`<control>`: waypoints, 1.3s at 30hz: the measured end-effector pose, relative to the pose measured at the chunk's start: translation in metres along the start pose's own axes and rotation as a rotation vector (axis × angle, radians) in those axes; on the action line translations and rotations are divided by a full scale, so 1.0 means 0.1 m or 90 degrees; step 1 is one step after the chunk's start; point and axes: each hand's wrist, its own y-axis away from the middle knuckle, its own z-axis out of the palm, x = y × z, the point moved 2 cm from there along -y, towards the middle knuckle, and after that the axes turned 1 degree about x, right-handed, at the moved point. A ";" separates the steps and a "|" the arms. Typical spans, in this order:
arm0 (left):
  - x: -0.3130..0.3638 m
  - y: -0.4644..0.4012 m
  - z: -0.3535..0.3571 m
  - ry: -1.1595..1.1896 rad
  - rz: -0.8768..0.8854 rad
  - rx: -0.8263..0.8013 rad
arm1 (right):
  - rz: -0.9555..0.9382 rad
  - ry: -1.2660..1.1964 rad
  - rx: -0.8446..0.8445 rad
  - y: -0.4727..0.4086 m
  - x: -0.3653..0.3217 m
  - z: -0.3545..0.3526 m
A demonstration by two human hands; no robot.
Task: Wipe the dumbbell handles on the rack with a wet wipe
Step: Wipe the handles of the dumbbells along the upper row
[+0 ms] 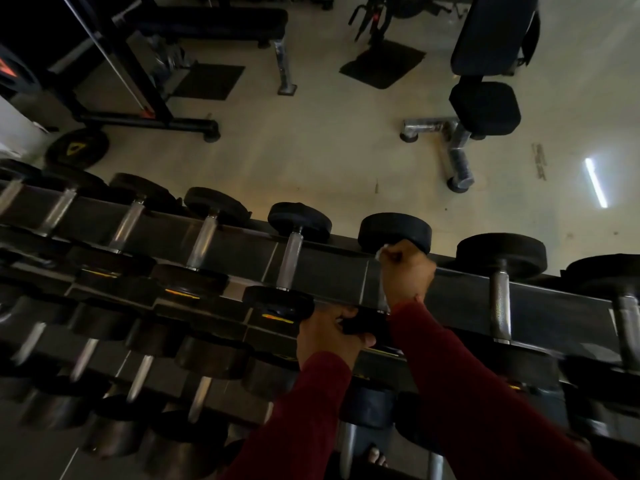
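- The rack (332, 271) is my landmark: a long dark tiered frame running across the view, tilted down toward the right.
- At the rack's left end, the top row holds dumbbells with bare steel handles; one handle (126, 220) there is blurred, and a black weight plate (77, 147) with a yellow mark lies on the floor just beyond that end.
- Farther along the same row, toward the middle of the rack, another dumbbell handle (293, 259) lies uncovered, near my hands.
- My left hand (329, 336) is at the rack's near edge, fingers curled over the near black head (365, 323) of the dumbbell I am working on, gripping it.
- My right hand (407, 270) is just beyond it, over the rack's top tray, clenched in a fist around that dumbbell's handle with the wet wipe (381, 252) inside; a white corner of the wipe shows at my knuckles, beside the far head (394, 230).
- Both of my sleeves are dark red.
- To the right along the rack, the next dumbbell handle (500, 306) lies bare, apart from my fist.
- Beyond the rack's right half, across open floor, a padded bench (485, 105) stands on a chrome frame.
- Below the rack's lower tiers, a bare toe (375, 457) shows.
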 end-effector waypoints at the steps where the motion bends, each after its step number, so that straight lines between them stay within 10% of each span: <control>1: 0.00 0.00 0.00 -0.001 0.000 -0.002 | 0.059 -0.042 0.020 0.00 0.03 -0.03; 7: 0.00 0.01 -0.01 0.008 0.003 0.000 | 0.491 -0.252 -0.079 -0.16 0.45 -0.15; 12: 0.00 0.01 -0.01 0.011 -0.001 -0.004 | 0.586 -0.516 -0.154 -0.22 0.45 -0.15; 23: 0.02 0.02 -0.01 0.036 0.012 0.004 | 0.296 0.186 -0.389 -0.04 0.42 -0.34; 31: 0.03 0.05 -0.01 0.046 0.012 0.012 | 0.272 0.068 -0.341 0.14 0.36 -0.50; 39: -0.01 0.02 -0.01 0.040 0.011 0.005 | -0.033 0.117 -0.202 -0.11 0.21 -0.31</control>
